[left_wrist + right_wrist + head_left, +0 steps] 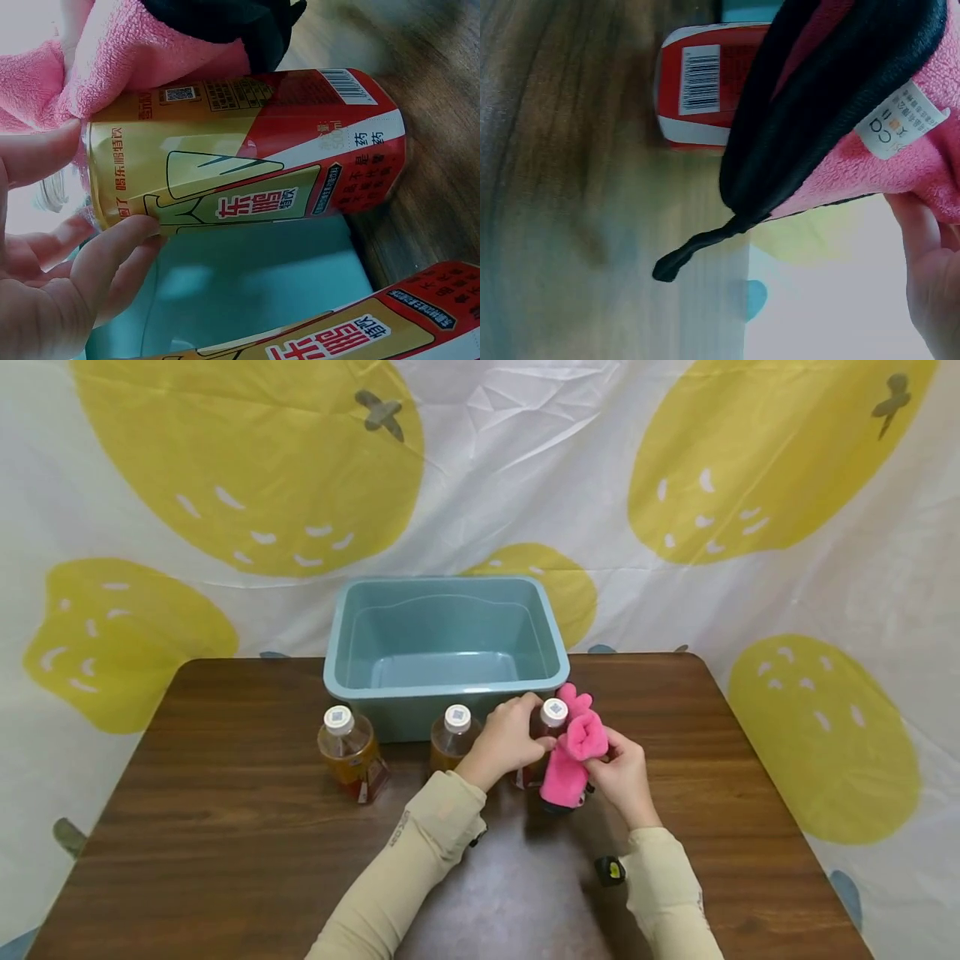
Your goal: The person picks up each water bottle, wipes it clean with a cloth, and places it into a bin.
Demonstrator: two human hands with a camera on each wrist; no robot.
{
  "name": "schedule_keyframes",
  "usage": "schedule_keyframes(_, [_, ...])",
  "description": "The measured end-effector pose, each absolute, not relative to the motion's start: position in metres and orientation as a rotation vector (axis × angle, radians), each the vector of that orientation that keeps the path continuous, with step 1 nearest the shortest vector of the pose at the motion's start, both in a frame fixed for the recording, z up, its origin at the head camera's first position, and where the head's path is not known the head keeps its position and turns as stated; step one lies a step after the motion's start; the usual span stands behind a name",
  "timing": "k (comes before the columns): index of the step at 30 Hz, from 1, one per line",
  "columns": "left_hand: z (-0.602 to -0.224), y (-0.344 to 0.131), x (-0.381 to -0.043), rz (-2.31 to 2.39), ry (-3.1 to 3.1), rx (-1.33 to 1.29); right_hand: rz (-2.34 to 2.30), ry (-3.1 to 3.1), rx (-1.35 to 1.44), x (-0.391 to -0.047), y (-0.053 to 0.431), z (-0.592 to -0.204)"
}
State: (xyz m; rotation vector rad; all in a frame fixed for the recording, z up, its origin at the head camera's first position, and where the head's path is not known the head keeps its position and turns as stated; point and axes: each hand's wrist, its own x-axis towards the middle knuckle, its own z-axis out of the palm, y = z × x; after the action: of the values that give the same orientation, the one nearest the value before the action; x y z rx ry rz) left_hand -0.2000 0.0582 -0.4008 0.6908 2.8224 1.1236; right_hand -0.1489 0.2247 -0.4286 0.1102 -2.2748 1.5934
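Observation:
My left hand (512, 737) grips the rightmost bottle (553, 714) around its upper part. In the left wrist view, that bottle (247, 157) has a yellow and red label and stands on the table. Between thumb and fingers, my right hand (624, 774) pinches a pink plush piece (564, 772) with black trim and a rolled opening, beside the bottle. From the right wrist, the pink plush (840, 176) shows a white tag, a wide black edge and a black strap end. Part of the bottle (705, 90) is hidden behind it.
A blue-green plastic bin (446, 689) stands behind the bottles at the table's back edge. Two similar white-capped bottles stand to the left, a middle one (453, 743) and a left one (351, 756). A patterned cloth (465, 460) hangs behind the brown table (225, 827).

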Motion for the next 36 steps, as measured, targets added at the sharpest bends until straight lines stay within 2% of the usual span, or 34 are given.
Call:
schedule_keyframes(5, [-0.401, 0.06, -0.201, 1.121, 2.805, 0.667, 1.643, -2.213, 0.119, -0.143, 0.224, -0.432])
schedule_keyframes(15, [-0.403, 0.058, -0.199, 1.135, 2.803, 0.647, 1.499, -2.42, 0.023, -0.14, 0.225, -0.49])
schedule_keyframes(19, [-0.403, 0.059, -0.199, 1.132, 2.811, 0.655, 1.456, -2.468, 0.016, -0.142, 0.229, -0.499])
schedule_keyframes(27, [-0.404, 0.059, -0.2, 1.121, 2.817, 0.667, 1.469, -2.368, 0.037, -0.136, 0.22, -0.447])
schedule_keyframes(36, [-0.406, 0.059, -0.204, 1.114, 2.837, 0.717, 1.401, -2.432, 0.126, -0.159, 0.232, -0.425])
